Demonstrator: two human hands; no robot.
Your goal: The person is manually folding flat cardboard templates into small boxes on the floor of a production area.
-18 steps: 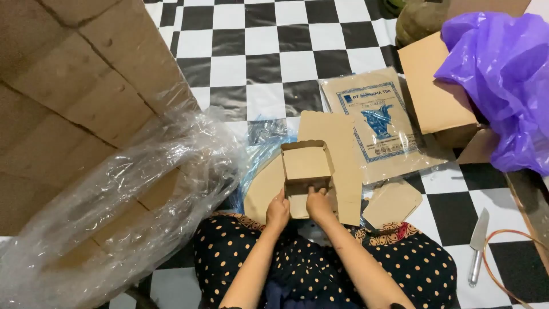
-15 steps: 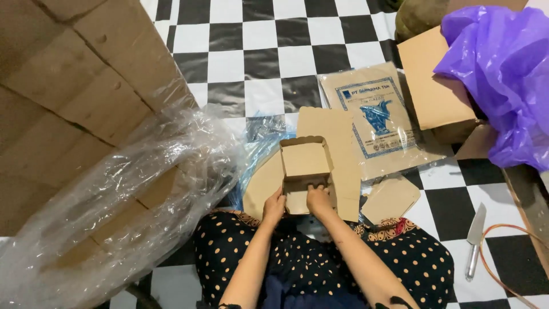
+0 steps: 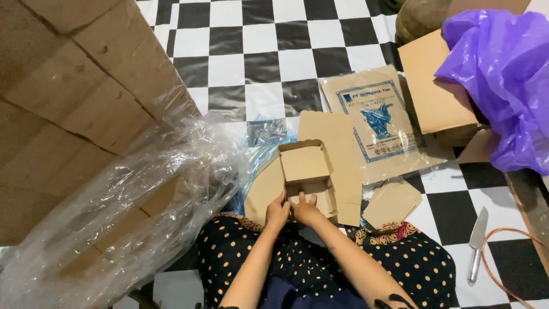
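Two bare hands meet at the lower middle of the frame, both on a small brown cardboard box (image 3: 306,171) that is partly folded. The left hand (image 3: 277,212) grips the box's near left edge, fingers curled together around the card. The right hand (image 3: 307,209) holds the near edge just beside it, fingers bent onto the flap; how tightly they pinch is hard to tell from this angle. The box sits open side up over the person's lap, its far end raised toward the centre of the frame.

Under and behind the box lie flat cardboard blanks (image 3: 334,140), one more loose piece (image 3: 392,203) to the right. Further up and right rests a clear packet of printed brown sheets (image 3: 372,123), touching the blanks. A large crumpled clear plastic bag (image 3: 131,212) fills the lower left, with stacked cardboard cartons (image 3: 68,86) in the upper left. A purple plastic bag (image 3: 503,80) drapes over an open carton (image 3: 434,97) at the upper right. A knife (image 3: 476,243) lies on the black-and-white checkered floor (image 3: 257,46) at the lower right, beside an orange cord (image 3: 509,263).
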